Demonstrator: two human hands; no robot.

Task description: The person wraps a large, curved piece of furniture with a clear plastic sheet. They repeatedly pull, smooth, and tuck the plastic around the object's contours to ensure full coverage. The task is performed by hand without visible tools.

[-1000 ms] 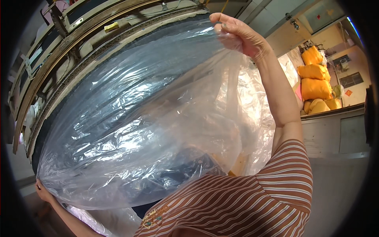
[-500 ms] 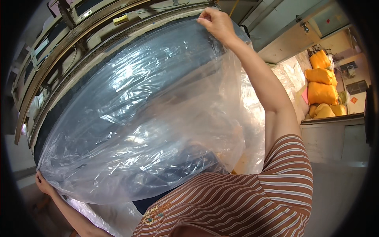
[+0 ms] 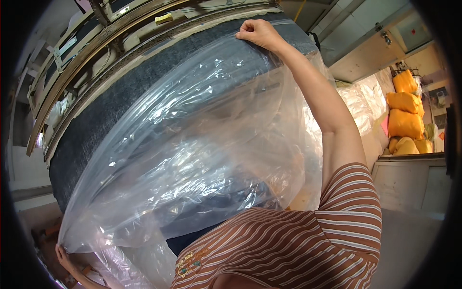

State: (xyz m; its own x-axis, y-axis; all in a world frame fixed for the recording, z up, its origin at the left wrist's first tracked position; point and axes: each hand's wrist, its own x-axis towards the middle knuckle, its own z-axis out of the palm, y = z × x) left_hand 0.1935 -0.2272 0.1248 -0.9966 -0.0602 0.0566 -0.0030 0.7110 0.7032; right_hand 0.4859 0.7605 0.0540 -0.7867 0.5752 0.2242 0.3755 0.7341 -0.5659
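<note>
A large sheet of clear plastic film [image 3: 192,149] is stretched between my two hands, over a dark grey padded table [image 3: 108,108] and down in front of my body. My right hand [image 3: 260,34] pinches its edge near the far right end of the table. At the lower left, my left hand [image 3: 64,255] grips the opposite corner, low beside the table's near left end. The film's far edge bows in a curve between the hands. Creases and bright reflections run across it. Part of my left forearm is cut off by the picture's lower edge.
Behind the table runs a long machine frame with a curved wooden rail [image 3: 91,53] and a small yellow block [image 3: 163,19]. Orange bundles [image 3: 405,123] are stacked at the right by a cabinet [image 3: 409,180]. More shiny film [image 3: 363,103] lies beyond my right arm.
The film has been drawn back toward me, baring more of the dark table. My left hand has come down and nearer, still gripping its corner. My right hand has moved slightly nearer.
</note>
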